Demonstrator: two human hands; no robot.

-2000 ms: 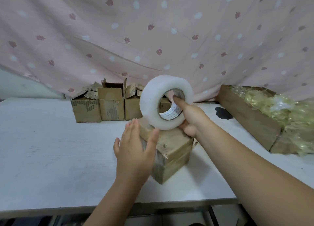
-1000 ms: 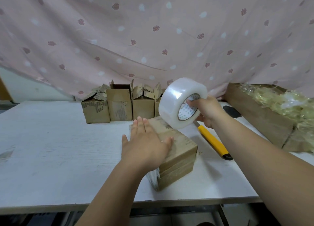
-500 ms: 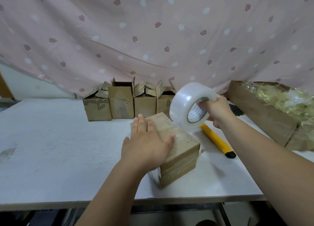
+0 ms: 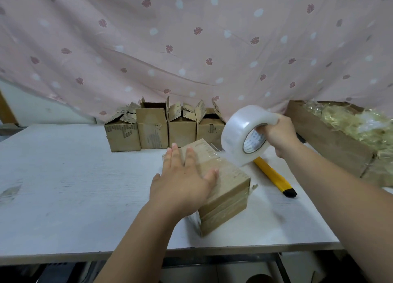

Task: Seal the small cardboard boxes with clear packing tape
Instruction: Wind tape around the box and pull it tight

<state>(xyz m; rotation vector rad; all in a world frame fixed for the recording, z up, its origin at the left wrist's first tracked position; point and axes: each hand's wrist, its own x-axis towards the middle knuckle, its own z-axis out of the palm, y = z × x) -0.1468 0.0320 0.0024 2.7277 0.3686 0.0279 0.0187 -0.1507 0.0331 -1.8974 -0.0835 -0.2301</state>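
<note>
White surface (image 4: 63, 176) carried a closed cardboard box (image 4: 229, 185) near its front edge. Clear tape roll (image 4: 236, 134) hung just beyond the box's far right edge, up and to the right of the lid, with a strip seemingly running back onto it. Right grip (image 4: 276, 134) was clamped on the roll, fingers through its core. Left grip (image 4: 182, 180), nearer the lid, lay flat with straight fingers pressing it.
</note>
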